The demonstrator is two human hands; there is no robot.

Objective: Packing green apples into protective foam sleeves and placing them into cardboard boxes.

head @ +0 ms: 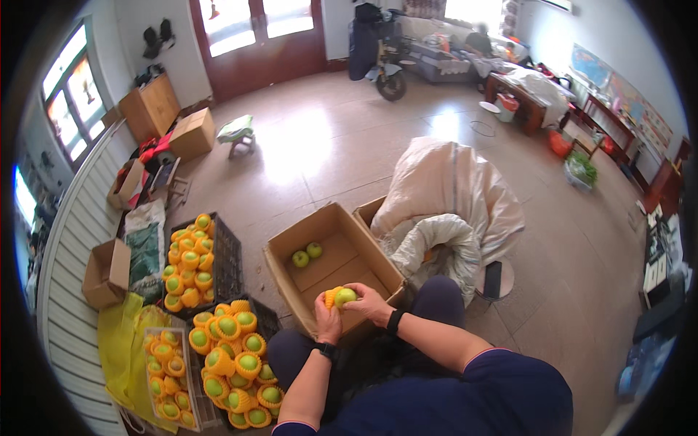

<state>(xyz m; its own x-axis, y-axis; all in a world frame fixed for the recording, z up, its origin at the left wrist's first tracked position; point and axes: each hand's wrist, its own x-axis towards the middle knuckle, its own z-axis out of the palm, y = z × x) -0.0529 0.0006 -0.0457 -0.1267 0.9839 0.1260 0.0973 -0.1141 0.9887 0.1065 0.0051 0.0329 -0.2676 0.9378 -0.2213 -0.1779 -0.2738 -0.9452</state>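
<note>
My left hand [329, 322] grips an orange foam net sleeve [331, 296] over the near part of an open cardboard box [342, 264]. My right hand [373, 304] has its fingers on a green apple [346, 298], which sits at the sleeve's mouth; how far the net covers it is hard to tell. Two bare green apples [300, 259] lie on the box floor. Right of the box, a white woven sack [450, 231] has its mouth rolled back, and its contents are mostly hidden. A larger pale woven sack [431, 174] rises behind it.
At my left, two black plastic crates [228, 261] are heaped with fruit in orange nets [229, 326]. A smaller pale crate [192, 376] of netted fruit stands on a yellow bag [117, 349]. A dark phone [493, 280] rests on a round stool [504, 278]. Farther off stands a scooter [384, 65].
</note>
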